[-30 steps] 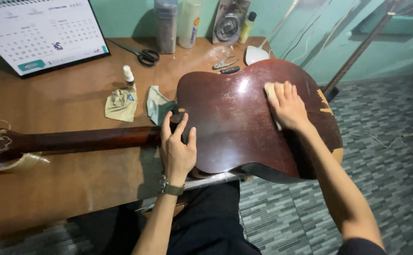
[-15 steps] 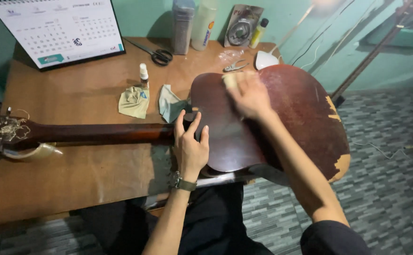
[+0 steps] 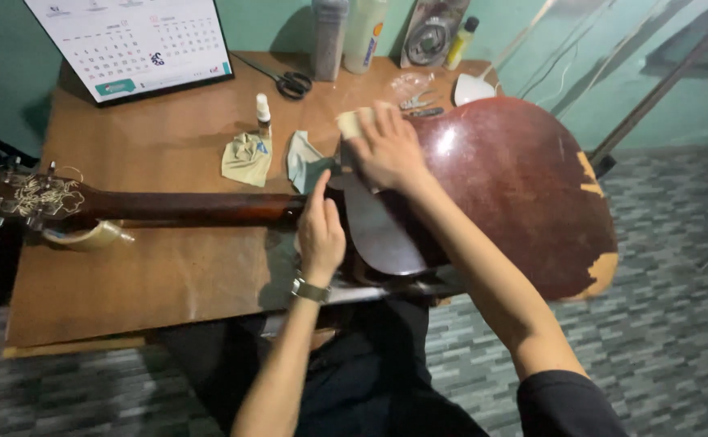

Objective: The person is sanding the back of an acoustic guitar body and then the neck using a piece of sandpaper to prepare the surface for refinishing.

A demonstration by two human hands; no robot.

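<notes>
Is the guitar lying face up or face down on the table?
Face down: the guitar shows its plain reddish-brown back, no strings or sound hole, with the right hand on it.

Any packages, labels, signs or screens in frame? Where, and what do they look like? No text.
Desk calendar: back left of table, leaning, white grid page, dark frame, teal corner patch.
Pale bottle: back centre, upright, orange-and-blue label.
Blister pack: back, grey card, round item inside.
Small yellow bottle: beside the pack, dark cap.
Dropper bottle: mid-table, white, small.

One guitar (image 3: 516, 186), one calendar (image 3: 131, 44), one pair of scissors (image 3: 287, 81), two cloths (image 3: 247, 158), three bottles (image 3: 329, 36).
</notes>
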